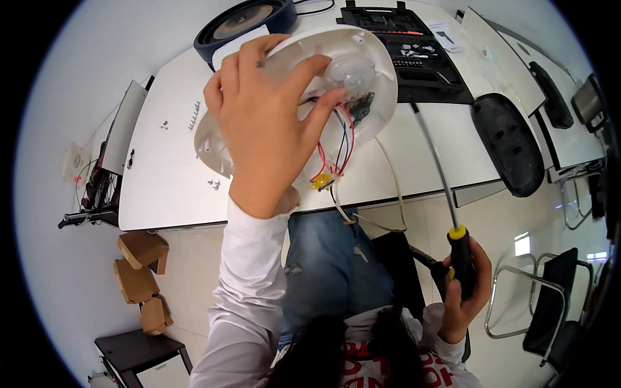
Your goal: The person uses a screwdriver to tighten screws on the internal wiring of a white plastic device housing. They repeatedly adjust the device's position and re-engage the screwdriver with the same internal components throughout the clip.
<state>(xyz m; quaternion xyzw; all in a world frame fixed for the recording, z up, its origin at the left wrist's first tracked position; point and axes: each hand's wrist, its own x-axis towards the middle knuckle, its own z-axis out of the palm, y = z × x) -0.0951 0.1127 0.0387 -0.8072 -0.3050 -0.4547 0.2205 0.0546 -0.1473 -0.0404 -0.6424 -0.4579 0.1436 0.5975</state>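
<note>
My left hand (264, 116) reaches across a white, rounded plastic housing (381, 97) tilted up at the table's near edge. Its thumb and forefinger pinch the near side of a clear plastic dome piece (351, 73) inside the shell; the palm hides part of the housing. Beside the dome sits a small dark component (363, 108). Red, blue and black wires (349, 139) run down to a small yellow part (321, 182), and a pale cable (398, 187) loops past the edge. Low on the right, my right hand (467, 294) is wrapped round a long-shafted screwdriver (458, 252) with a black and yellow handle, its tip pointing away.
Groups of small screws (194, 116) lie on the white table (155, 187) at left. An open black tool case (427, 71) and a black oval shell (508, 145) are at right. A round dark-blue object (242, 26) stands behind. Cardboard boxes (137, 281) and a chair (550, 310) flank me.
</note>
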